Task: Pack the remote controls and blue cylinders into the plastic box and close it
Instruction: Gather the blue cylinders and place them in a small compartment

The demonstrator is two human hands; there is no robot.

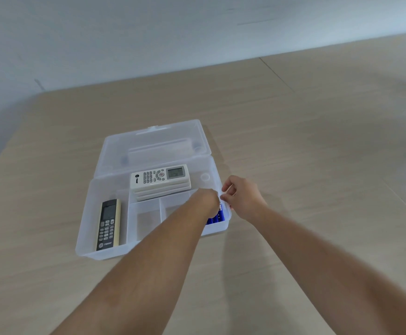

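the blue cylinders (217,216) lie side by side in the right front compartment of the plastic box (105,255), which sits open on the table (318,141) with its lid (153,141) folded back flat behind it. the left hand (208,199) reaches down over that compartment, its fingers turned away from view, so i cannot tell whether it is pinching a cylinder or has let go. the right hand (242,198) hovers just outside the right wall, thumb and forefinger drawn close as if nipping something tiny, though nothing shows between them. to do this well, i'd say the cylinders should be nudged to lie parallel and low, below the rim, so the lid can shut cleanly. the dark remote (108,224) rests lengthwise in the left compartment; the white remote (159,178) sits on top of what looks like another at the back. the left arm hides much of the middle compartments, so how many cylinders are in there is hard to count.
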